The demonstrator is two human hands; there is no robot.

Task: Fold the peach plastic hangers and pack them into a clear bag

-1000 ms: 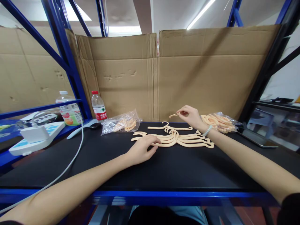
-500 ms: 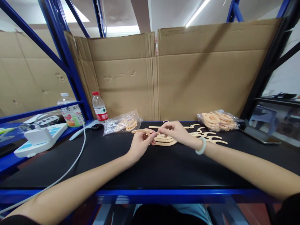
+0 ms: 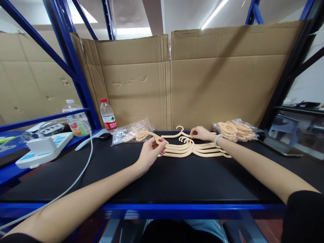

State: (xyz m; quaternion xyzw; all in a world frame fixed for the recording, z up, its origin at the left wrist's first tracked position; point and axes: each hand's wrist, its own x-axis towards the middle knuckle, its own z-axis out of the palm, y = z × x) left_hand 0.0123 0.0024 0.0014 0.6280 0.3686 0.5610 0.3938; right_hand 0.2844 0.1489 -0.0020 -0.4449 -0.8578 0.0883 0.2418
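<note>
My left hand (image 3: pixel 151 150) is closed around a curved, cream-coloured hanger piece (image 3: pixel 146 134), whose free end points up and left. At the back of the black table surface lies a cream hanger (image 3: pixel 172 136) with its hook upright. My right hand (image 3: pixel 201 133) pinches the right arm of that hanger, and its fingers cover part of the arm. In front of it several similar cream hangers (image 3: pixel 178 155) lie in overlapping rows, their hooks bunched in the middle. The left ends of these rows are partly behind my left hand.
A clear bag of cream parts (image 3: pixel 128 134) lies at left, another bag of cream parts (image 3: pixel 236 131) at right. A red-capped water bottle (image 3: pixel 108 116), power strip (image 3: pixel 58 143) and white cable (image 3: pixel 83 172) are left. Cardboard (image 3: pixel 215 77) walls the back.
My right hand has moved away from my left, rightward and back to the rear hanger. Hooked parts that spread out at right now show in the middle. My left hand still holds its piece.
</note>
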